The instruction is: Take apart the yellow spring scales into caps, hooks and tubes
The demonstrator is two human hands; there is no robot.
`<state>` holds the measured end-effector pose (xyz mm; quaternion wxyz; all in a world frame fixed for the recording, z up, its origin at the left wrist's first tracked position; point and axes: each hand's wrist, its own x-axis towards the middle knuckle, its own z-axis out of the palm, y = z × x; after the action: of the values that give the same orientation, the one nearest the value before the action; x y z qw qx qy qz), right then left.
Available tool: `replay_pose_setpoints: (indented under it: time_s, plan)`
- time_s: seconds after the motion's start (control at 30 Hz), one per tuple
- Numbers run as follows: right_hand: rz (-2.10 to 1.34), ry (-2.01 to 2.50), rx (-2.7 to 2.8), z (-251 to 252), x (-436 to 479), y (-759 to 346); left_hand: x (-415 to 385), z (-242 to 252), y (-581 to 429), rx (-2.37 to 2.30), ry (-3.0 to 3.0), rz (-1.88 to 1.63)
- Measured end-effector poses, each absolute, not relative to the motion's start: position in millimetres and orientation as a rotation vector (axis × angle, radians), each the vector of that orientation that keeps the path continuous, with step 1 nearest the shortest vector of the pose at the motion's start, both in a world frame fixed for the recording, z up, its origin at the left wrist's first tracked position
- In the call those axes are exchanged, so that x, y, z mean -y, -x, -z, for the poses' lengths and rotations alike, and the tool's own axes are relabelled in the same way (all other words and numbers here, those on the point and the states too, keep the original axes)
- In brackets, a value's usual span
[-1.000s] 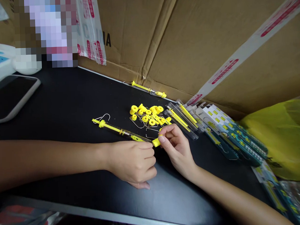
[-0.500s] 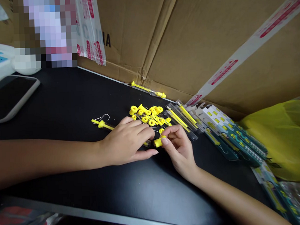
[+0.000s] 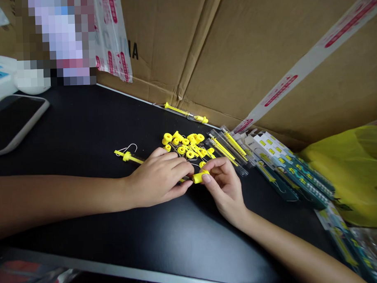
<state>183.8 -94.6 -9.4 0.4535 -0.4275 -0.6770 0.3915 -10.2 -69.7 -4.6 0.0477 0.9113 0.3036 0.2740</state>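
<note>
My left hand (image 3: 163,177) is closed around a clear tube with a yellow rod (image 3: 134,159) inside; a yellow end and a bent wire hook stick out to its left. Between the thumb and fingers of my right hand (image 3: 225,189) is a yellow cap (image 3: 198,177), held at the right end of the tube. Whether cap and tube touch is hard to see. Just behind my hands lies a pile of small yellow parts (image 3: 190,154) with wire hooks and springs. Clear tubes with yellow strips (image 3: 226,149) lie right of the pile.
A complete-looking yellow scale (image 3: 178,110) lies along the back edge by a cardboard box (image 3: 265,44). Printed packages (image 3: 297,175) and a yellow bag (image 3: 353,173) are at the right. A phone (image 3: 14,120) and a white device (image 3: 0,78) are at the left.
My left thumb has closed in toward its fingers at the tube's right end. The yellow cap in my right hand has turned slightly to lie more level.
</note>
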Motion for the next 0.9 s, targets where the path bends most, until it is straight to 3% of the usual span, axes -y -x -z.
replay_pose_setpoints:
  time_s: [0.9]
  plan:
    - [-0.831, 1.156, 1.675, 13.5, 77.4, -191.4, 43.7, -4.6, 24.4, -1.152, -2.801, -0.797]
